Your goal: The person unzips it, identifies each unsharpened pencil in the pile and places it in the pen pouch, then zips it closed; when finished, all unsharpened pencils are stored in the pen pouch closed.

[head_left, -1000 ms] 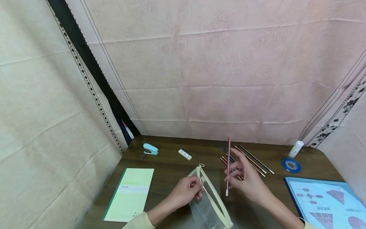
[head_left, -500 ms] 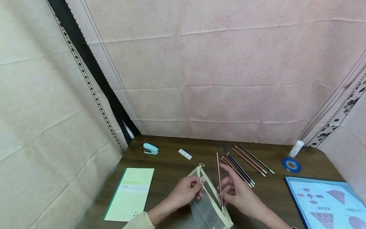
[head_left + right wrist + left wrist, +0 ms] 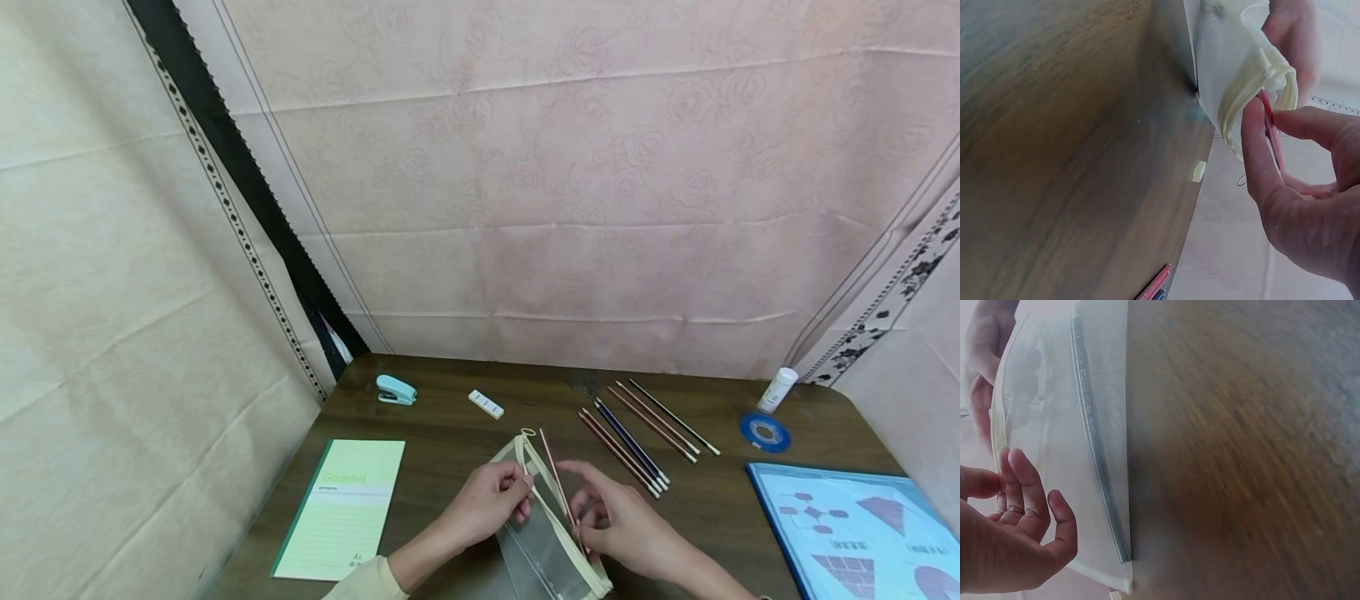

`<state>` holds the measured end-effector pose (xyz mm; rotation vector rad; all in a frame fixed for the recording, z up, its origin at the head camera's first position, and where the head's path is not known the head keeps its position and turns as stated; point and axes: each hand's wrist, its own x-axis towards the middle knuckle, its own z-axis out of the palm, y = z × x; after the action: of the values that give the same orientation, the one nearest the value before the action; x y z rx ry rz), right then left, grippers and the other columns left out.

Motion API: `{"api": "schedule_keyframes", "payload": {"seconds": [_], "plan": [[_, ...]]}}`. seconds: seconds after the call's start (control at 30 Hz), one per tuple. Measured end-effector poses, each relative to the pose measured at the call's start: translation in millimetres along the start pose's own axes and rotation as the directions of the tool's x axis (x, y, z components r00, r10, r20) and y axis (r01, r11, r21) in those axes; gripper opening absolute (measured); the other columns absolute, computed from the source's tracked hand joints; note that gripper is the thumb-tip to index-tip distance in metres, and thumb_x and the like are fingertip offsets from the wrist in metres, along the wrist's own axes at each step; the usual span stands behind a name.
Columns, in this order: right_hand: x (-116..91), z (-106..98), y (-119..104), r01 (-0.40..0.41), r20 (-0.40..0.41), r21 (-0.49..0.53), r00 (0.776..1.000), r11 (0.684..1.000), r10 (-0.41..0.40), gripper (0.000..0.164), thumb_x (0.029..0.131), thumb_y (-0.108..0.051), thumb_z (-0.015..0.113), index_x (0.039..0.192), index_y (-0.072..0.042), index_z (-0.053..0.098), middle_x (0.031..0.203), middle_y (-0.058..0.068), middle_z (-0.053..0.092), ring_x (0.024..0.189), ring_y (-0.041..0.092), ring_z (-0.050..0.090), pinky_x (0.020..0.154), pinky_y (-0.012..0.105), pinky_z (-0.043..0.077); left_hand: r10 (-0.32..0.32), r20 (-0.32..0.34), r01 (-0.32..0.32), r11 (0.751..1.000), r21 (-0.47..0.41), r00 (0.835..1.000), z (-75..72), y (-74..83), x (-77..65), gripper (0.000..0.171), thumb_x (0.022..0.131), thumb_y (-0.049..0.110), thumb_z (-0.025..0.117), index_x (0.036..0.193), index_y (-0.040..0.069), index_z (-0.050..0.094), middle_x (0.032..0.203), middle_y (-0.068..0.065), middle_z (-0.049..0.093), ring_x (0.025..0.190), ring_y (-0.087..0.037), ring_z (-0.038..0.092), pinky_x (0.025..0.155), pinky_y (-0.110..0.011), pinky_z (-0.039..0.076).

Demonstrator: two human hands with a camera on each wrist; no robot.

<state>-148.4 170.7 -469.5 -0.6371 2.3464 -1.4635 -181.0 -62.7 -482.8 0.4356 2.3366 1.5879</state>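
Note:
A translucent mesh zip pouch [image 3: 528, 558] with cream edging stands on the desk, its mouth held apart. My left hand [image 3: 487, 504] pinches the pouch's edge between thumb and fingers. My right hand [image 3: 626, 525] pinches a pink pencil [image 3: 551, 462] over the pouch's mouth, and the pencil's lower end dips inside the rim. In the right wrist view the pink pencil [image 3: 1274, 147] lies between thumb and fingers, close to the cream edging [image 3: 1238, 94]. Through the mesh in the left wrist view runs a dark strip [image 3: 1092, 434]; I cannot tell what it is.
Several pencils [image 3: 630, 446] lie right of the pouch. Farther right are blue tape [image 3: 765, 432], a white-capped glue stick [image 3: 777, 390] and a blue folder-like board [image 3: 855, 525]. A green notebook [image 3: 341, 508], light-blue stapler [image 3: 395, 390] and white eraser [image 3: 486, 405] lie to the left.
My right hand has moved left and down with the pink pencil, from beside the pouch to its mouth, lowering the pencil's end inside. My left hand has stayed on the pouch's edge.

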Motion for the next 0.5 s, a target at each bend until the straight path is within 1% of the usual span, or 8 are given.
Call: {"api": "schedule_keyframes", "payload": {"seconds": [0.17,0.33,0.4,0.5], "plan": [[0.3,1.4,1.4,-0.002,0.020,-0.034,1.000,0.999,0.003,0.070,0.085,0.006,0.060,0.145,-0.022,0.036,0.094,0.007,0.064,0.064,0.010,0.062,0.053,0.030,0.053,-0.009,-0.002,0.009,1.000,-0.023,1.000,1.1,-0.6,-0.5,0.026,0.097,0.028,0.055,0.081,0.010,0.063,0.068,-0.001,0.067,0.061,-0.013,0.065,0.058,-0.024,0.049],[1.0,2.9,3.1,0.018,0.030,-0.066,0.999,0.998,-0.016,0.067,0.084,0.008,0.057,0.143,-0.020,0.041,0.093,0.003,0.065,0.068,0.007,0.062,0.058,0.025,0.051,-0.016,-0.003,0.016,1.000,-0.026,1.000,0.8,-1.8,-0.3,0.025,0.098,0.028,0.055,0.080,0.010,0.063,0.068,0.000,0.067,0.062,-0.013,0.065,0.058,-0.023,0.049],[1.2,2.8,3.6,0.013,0.038,-0.060,0.999,0.998,-0.011,0.066,0.083,0.008,0.056,0.142,-0.019,0.042,0.093,0.003,0.065,0.069,0.008,0.062,0.058,0.026,0.051,-0.018,-0.001,0.018,0.999,-0.026,1.000,0.6,-2.1,-0.2,0.025,0.098,0.028,0.055,0.080,0.011,0.063,0.068,0.001,0.067,0.062,-0.013,0.065,0.058,-0.023,0.049],[1.6,2.7,4.2,-0.020,0.056,-0.019,0.998,1.000,0.021,0.063,0.084,0.007,0.057,0.140,-0.020,0.045,0.095,0.004,0.065,0.067,0.012,0.062,0.054,0.030,0.052,-0.020,0.001,0.020,0.999,-0.027,1.000,0.8,-1.8,-0.3,0.025,0.098,0.028,0.055,0.081,0.011,0.063,0.068,0.001,0.067,0.062,-0.013,0.065,0.057,-0.023,0.048]]}}
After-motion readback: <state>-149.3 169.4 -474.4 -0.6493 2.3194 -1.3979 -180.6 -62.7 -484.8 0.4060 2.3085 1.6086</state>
